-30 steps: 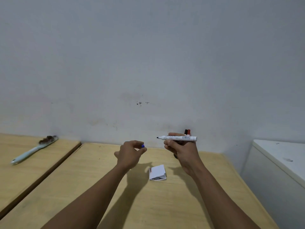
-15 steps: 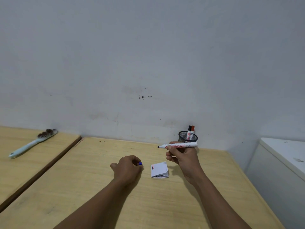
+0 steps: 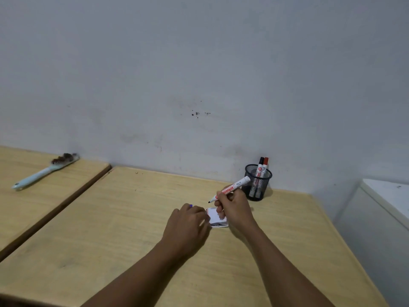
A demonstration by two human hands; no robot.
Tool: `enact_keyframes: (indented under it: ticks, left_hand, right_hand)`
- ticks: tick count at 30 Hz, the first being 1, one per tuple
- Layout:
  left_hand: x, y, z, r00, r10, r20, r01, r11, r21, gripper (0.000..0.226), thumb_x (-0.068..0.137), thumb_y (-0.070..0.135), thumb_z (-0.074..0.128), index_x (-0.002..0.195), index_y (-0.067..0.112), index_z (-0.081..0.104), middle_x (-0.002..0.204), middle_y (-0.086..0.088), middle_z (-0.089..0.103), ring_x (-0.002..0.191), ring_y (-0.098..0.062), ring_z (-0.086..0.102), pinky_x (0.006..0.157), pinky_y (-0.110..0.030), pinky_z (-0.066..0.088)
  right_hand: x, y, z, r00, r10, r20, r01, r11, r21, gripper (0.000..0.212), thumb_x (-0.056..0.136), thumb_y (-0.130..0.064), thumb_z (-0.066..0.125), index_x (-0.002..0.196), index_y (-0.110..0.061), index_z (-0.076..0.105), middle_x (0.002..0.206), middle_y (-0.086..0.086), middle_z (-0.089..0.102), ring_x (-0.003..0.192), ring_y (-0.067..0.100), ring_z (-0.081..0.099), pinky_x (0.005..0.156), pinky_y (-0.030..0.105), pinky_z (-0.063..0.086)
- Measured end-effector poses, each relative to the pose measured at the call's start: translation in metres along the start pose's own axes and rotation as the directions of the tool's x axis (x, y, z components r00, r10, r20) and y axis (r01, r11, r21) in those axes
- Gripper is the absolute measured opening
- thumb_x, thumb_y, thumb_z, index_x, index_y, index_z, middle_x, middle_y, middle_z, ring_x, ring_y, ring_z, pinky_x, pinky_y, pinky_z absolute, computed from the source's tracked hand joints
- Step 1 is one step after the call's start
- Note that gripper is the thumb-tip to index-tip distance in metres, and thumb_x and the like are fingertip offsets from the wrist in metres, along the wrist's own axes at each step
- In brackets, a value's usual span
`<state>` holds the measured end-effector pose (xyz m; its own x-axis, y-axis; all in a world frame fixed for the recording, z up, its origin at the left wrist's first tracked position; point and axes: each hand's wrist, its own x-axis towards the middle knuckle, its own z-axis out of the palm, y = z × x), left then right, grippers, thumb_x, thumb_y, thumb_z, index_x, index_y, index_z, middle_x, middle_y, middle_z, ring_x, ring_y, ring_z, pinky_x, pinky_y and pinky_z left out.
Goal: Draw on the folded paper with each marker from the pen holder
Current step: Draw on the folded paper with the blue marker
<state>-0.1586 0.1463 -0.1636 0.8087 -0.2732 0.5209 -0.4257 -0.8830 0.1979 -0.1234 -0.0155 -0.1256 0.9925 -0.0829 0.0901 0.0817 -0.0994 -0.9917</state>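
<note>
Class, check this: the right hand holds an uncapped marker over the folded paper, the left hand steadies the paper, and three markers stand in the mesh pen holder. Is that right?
Not quite. The head view shows two markers in the pen holder, not three. The rest holds: the right hand holds an uncapped marker over the folded paper, and the left hand steadies it.

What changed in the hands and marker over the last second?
Both hands came down from mid-air to the small folded white paper: the left hand, keeping the blue cap, now rests at its edge; the right hand tilted the uncapped white marker tip-down. The black mesh pen holder stayed put.
</note>
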Motion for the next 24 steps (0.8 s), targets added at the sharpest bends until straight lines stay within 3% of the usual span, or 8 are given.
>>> enact_keyframes:
  ticks: [5, 9, 15, 20, 24]
  left_hand:
    - [0.0, 0.002, 0.003, 0.994, -0.096, 0.043, 0.099, 0.993, -0.058, 0.027, 0.087, 0.049, 0.045, 0.081, 0.03, 0.063, 0.076, 0.013, 0.065, 0.072, -0.014, 0.04, 0.059, -0.034, 0.031]
    - [0.0, 0.001, 0.005, 0.991, -0.128, 0.047, 0.133, 0.983, -0.124, 0.016, 0.086, 0.043, 0.055, 0.088, 0.03, 0.064, 0.081, 0.012, 0.067, 0.079, -0.016, 0.051, 0.061, -0.033, 0.04]
    - [0.001, 0.0, 0.007, 0.988, -0.14, 0.058, 0.147, 0.98, -0.137, 0.013, 0.086, 0.041, 0.057, 0.088, 0.031, 0.065, 0.087, 0.014, 0.068, 0.078, -0.014, 0.049, 0.058, -0.032, 0.041]
    - [0.0, 0.001, 0.008, 0.988, -0.132, 0.078, 0.138, 0.988, -0.069, 0.018, 0.09, 0.042, 0.053, 0.091, 0.031, 0.068, 0.094, 0.015, 0.07, 0.08, -0.015, 0.048, 0.066, -0.036, 0.042]
    - [-0.001, 0.003, 0.006, 0.987, -0.132, 0.092, 0.131, 0.991, 0.024, 0.026, 0.092, 0.042, 0.044, 0.089, 0.031, 0.067, 0.086, 0.014, 0.07, 0.085, -0.014, 0.048, 0.071, -0.036, 0.039]
  right_hand:
    - [0.005, 0.019, 0.002, 1.0, 0.025, -0.003, -0.025, 0.992, -0.128, 0.012, 0.095, -0.025, 0.061, 0.088, -0.016, 0.058, 0.064, 0.001, 0.068, 0.053, 0.017, 0.057, 0.046, 0.029, 0.045]
    - [0.006, 0.03, 0.002, 0.999, -0.014, -0.05, 0.004, 0.979, -0.202, 0.012, 0.094, -0.028, 0.062, 0.086, -0.02, 0.058, 0.064, -0.003, 0.072, 0.054, 0.014, 0.062, 0.048, 0.03, 0.048]
    - [0.007, 0.036, 0.002, 0.997, -0.076, -0.031, 0.061, 0.936, -0.346, 0.018, 0.094, -0.038, 0.06, 0.089, -0.02, 0.062, 0.077, -0.002, 0.076, 0.069, 0.017, 0.072, 0.07, 0.046, 0.061]
    - [0.008, 0.034, 0.003, 0.996, -0.083, -0.041, 0.06, 0.919, -0.39, 0.018, 0.096, -0.036, 0.06, 0.092, -0.018, 0.064, 0.079, -0.006, 0.076, 0.072, 0.011, 0.072, 0.074, 0.042, 0.061]
    - [0.006, 0.032, 0.003, 0.995, -0.095, -0.037, 0.071, 0.905, -0.419, 0.02, 0.097, -0.034, 0.061, 0.096, -0.014, 0.065, 0.084, -0.004, 0.077, 0.077, 0.011, 0.073, 0.074, 0.037, 0.061]
